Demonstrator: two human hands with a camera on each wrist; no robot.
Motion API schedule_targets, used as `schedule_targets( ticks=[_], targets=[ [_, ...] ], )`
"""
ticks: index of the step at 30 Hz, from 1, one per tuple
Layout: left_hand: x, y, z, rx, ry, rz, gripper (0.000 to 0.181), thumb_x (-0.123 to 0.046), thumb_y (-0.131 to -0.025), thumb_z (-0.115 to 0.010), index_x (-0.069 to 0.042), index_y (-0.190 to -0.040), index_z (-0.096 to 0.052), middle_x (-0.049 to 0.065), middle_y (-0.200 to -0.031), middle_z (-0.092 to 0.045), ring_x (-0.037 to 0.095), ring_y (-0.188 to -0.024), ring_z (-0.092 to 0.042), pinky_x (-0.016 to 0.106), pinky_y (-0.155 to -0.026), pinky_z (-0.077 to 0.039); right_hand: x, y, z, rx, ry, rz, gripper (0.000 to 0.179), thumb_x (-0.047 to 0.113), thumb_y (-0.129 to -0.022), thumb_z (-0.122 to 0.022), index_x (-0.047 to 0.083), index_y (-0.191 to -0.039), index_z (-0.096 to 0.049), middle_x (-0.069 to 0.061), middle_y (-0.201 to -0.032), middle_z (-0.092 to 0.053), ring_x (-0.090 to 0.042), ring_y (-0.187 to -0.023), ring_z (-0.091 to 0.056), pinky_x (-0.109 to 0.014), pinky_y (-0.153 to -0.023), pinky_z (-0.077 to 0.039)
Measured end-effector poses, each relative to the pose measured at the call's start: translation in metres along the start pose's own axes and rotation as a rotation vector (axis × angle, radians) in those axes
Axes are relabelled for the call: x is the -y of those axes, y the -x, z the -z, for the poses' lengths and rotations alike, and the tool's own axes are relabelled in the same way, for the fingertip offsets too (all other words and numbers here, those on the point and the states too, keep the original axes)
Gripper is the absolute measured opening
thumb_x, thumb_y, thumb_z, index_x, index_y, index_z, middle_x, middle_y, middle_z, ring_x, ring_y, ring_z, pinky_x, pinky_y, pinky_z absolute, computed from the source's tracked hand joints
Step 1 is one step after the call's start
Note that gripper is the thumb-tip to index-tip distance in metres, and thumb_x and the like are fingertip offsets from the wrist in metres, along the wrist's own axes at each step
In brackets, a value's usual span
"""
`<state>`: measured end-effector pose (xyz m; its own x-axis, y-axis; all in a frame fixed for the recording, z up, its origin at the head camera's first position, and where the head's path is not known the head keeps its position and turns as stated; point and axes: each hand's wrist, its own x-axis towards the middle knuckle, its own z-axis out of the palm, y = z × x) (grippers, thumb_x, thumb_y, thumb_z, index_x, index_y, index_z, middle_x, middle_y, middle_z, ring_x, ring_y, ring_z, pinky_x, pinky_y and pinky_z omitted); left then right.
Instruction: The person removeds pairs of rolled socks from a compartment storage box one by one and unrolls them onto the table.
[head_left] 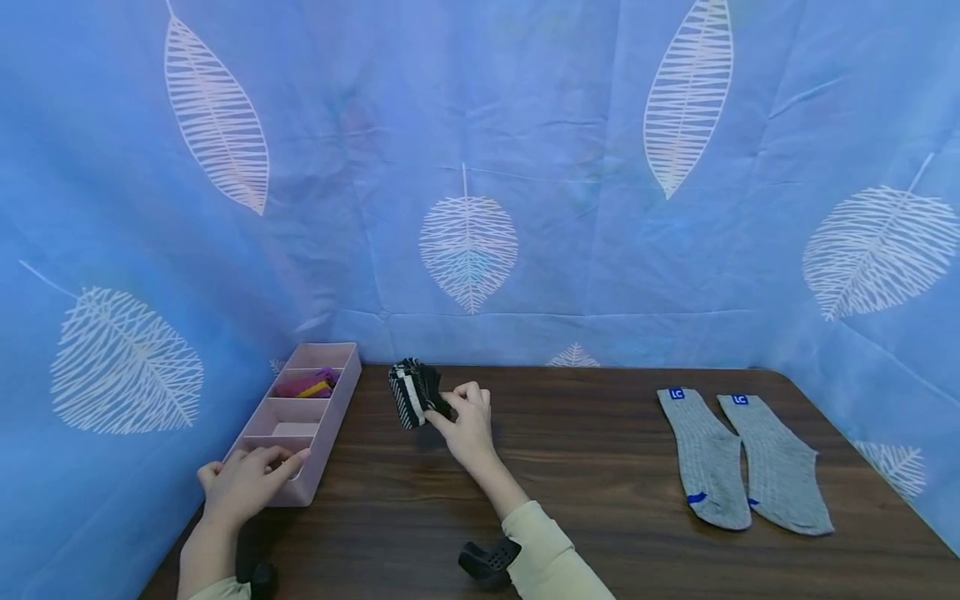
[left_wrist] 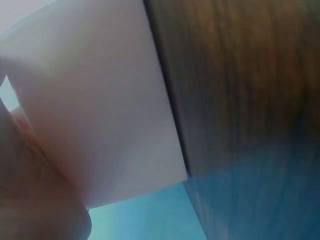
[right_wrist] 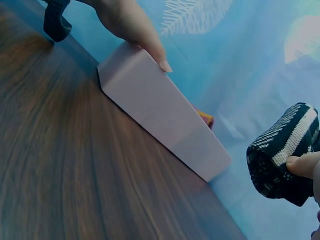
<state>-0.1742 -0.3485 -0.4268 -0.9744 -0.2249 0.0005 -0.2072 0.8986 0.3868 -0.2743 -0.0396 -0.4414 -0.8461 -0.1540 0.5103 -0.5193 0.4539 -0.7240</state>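
Observation:
In the head view, my right hand (head_left: pixel 470 427) pinches a rolled-up pair of black-and-white patterned socks (head_left: pixel 417 393) above the table. The right wrist view shows the thumb pressed on the white stripe of the rolled socks (right_wrist: pixel 285 155). At the left, my left hand (head_left: pixel 243 487) holds the near end of a pale pink divided box (head_left: pixel 335 433), its thumb on the rim; some fingertips are hidden. The box wall (left_wrist: pixel 100 100) fills much of the left wrist view. A purple and yellow bundle (head_left: pixel 309 385) lies in one of its compartments.
Two grey socks (head_left: pixel 708 458) with blue tags lie flat, side by side, on the right of the dark wooden table (head_left: pixel 585 450). A blue cloth (head_left: pixel 555 250) with white leaf prints hangs behind and at both sides.

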Motion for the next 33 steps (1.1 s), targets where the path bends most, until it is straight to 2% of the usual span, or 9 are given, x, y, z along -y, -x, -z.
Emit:
schedule_targets(
  ticks=[9,14,19,24,28,33],
  targets=[
    [-0.001,-0.001,-0.001,0.021,0.007,-0.001,0.079,-0.078,-0.087,-0.038,-0.010,-0.111,-0.069,0.011,-0.101,-0.070,0.039,-0.107,-0.046,0.065,-0.082,-0.012,-0.017,0.009,0.023,-0.017,-0.012,-0.107,0.034,0.026,-0.085,-0.074,0.003,-0.111,-0.072,-0.003,-0.096,-0.043,-0.017,-0.089,-0.031,-0.033,-0.079,-0.031],
    [0.000,-0.002,0.000,0.008,0.001,-0.007,0.077,-0.078,-0.087,-0.038,-0.012,-0.110,-0.070,0.011,-0.102,-0.070,0.039,-0.108,-0.047,0.064,-0.080,-0.013,-0.028,0.015,0.031,-0.047,-0.021,-0.165,0.032,0.026,-0.084,-0.075,0.005,-0.109,-0.073,-0.005,-0.096,-0.046,-0.017,-0.089,-0.032,-0.032,-0.077,-0.032],
    [0.001,-0.001,0.001,0.023,0.003,-0.005,0.077,-0.078,-0.087,-0.039,-0.011,-0.110,-0.070,0.011,-0.100,-0.070,0.041,-0.108,-0.046,0.065,-0.081,-0.012,-0.038,0.022,0.037,-0.087,0.009,-0.237,0.038,0.029,-0.085,-0.075,0.001,-0.111,-0.072,-0.006,-0.098,-0.048,-0.018,-0.088,-0.032,-0.032,-0.076,-0.031],
    [0.002,-0.001,0.002,0.044,0.009,-0.002,0.078,-0.078,-0.087,-0.039,-0.010,-0.113,-0.068,0.015,-0.106,-0.069,0.041,-0.107,-0.046,0.066,-0.082,-0.012,-0.045,0.027,0.042,-0.125,0.052,-0.278,0.042,0.029,-0.084,-0.076,-0.002,-0.110,-0.071,-0.007,-0.098,-0.050,-0.019,-0.088,-0.035,-0.034,-0.077,-0.033],
    [0.001,-0.001,0.002,0.041,0.014,0.000,0.079,-0.078,-0.087,-0.039,-0.009,-0.114,-0.068,0.017,-0.108,-0.069,0.042,-0.108,-0.046,0.066,-0.082,-0.013,-0.049,0.026,0.049,-0.118,0.073,-0.301,0.046,0.031,-0.085,-0.074,-0.005,-0.114,-0.068,-0.009,-0.103,-0.052,-0.021,-0.092,-0.037,-0.038,-0.080,-0.037],
    [0.002,-0.002,0.002,0.042,0.008,0.009,0.080,-0.078,-0.086,-0.038,-0.010,-0.116,-0.067,0.020,-0.113,-0.067,0.043,-0.109,-0.045,0.068,-0.084,-0.013,-0.054,0.025,0.056,-0.061,0.085,-0.359,0.053,0.033,-0.087,-0.072,-0.009,-0.119,-0.064,-0.013,-0.108,-0.054,-0.025,-0.096,-0.040,-0.045,-0.084,-0.041]
  ],
)
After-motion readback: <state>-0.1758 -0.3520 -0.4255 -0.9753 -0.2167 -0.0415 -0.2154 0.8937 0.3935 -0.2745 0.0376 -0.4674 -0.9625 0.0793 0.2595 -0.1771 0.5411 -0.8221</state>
